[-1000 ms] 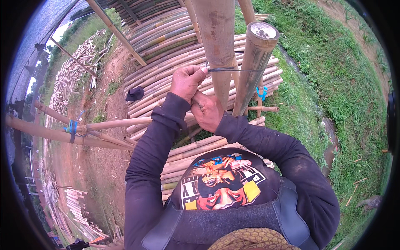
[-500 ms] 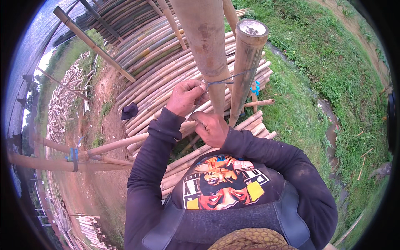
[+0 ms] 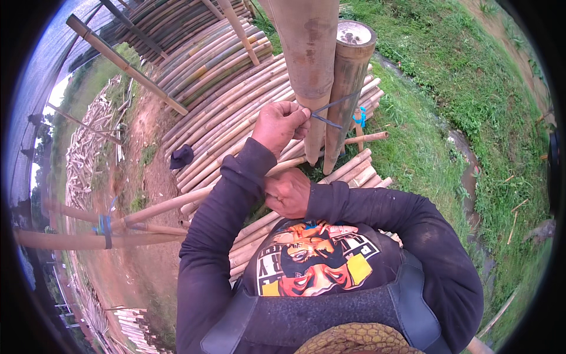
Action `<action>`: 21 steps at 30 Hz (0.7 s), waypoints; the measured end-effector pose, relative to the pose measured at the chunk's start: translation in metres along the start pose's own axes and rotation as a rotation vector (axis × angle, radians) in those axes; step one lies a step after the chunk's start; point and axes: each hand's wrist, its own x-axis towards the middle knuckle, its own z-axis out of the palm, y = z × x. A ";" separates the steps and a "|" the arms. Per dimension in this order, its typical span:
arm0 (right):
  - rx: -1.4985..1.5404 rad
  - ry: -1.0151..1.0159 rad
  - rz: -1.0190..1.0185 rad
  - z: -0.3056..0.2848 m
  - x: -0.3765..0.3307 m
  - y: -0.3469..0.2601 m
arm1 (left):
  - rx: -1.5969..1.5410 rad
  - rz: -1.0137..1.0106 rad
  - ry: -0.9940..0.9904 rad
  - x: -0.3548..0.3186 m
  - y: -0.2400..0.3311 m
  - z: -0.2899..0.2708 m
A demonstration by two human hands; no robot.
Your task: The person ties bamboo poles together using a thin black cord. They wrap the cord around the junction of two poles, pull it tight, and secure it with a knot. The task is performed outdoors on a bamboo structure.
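Observation:
Two upright bamboo poles stand side by side: a thick pale one and a shorter one with a whitish top end. A thin dark tie strip runs around them, its lines meeting at the left side of the thick pole. There my left hand is closed, pinching the strip between thumb and fingers. Lower down and nearer my chest, my right hand is closed with its fingers curled. My left sleeve partly covers those fingers, and whatever they hold is hidden.
Behind the poles lies a wide stack of bamboo poles. A dark cloth rests at its left edge. Lashed horizontal poles reach in from the left. A blue tie hangs on a post to the right, before grass and a narrow ditch.
My left hand has shifted right and slightly up with the strip. My right hand has drawn down and left, partly behind my left forearm. The strip's lines have spread apart.

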 end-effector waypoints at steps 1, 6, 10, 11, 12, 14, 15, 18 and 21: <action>-0.025 -0.018 0.015 0.001 -0.001 0.000 | 0.030 -0.009 0.011 0.000 0.002 0.002; 0.008 0.005 -0.032 -0.005 -0.010 0.002 | 0.161 -0.055 0.001 -0.006 0.009 0.004; 0.048 -0.029 -0.045 -0.008 -0.008 0.007 | 0.370 0.087 0.020 0.000 0.000 0.005; 0.053 -0.013 -0.049 -0.008 -0.007 0.009 | 0.408 0.163 0.048 0.002 -0.004 0.007; 0.064 -0.015 -0.065 -0.009 -0.007 0.012 | 0.444 0.252 0.063 0.003 -0.008 0.009; 0.014 -0.050 -0.045 -0.014 -0.011 0.016 | 0.424 0.313 0.157 0.004 -0.016 0.015; -0.043 -0.089 -0.008 -0.021 -0.017 0.017 | 0.424 0.301 0.222 0.003 -0.020 0.018; -0.162 -0.157 -0.020 -0.058 -0.035 0.018 | 0.379 0.424 0.341 0.005 -0.025 0.028; -0.216 0.083 -0.127 -0.130 -0.039 0.024 | 0.426 0.553 0.384 0.008 -0.025 0.034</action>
